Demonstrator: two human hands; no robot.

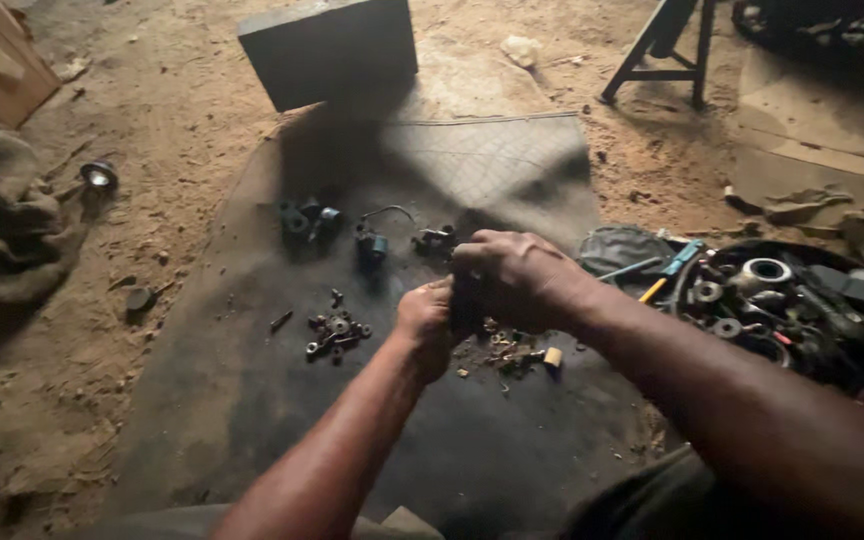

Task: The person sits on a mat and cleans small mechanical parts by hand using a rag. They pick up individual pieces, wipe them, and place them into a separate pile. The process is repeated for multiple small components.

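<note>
We are pinching a small dark part [468, 305] between both hands [482, 295], best gripped firmly above the loose bolts [336, 333] at nine o'clock.

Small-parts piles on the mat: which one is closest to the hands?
The scattered brass-coloured pile, lying right below the hands. The dark pile of nuts and bolts lies farther to the left, and the bluish parts farther up the mat.

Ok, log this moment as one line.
left hand: gripping small dark part | right hand: closed over it | below: loose nuts on dark mat
</note>
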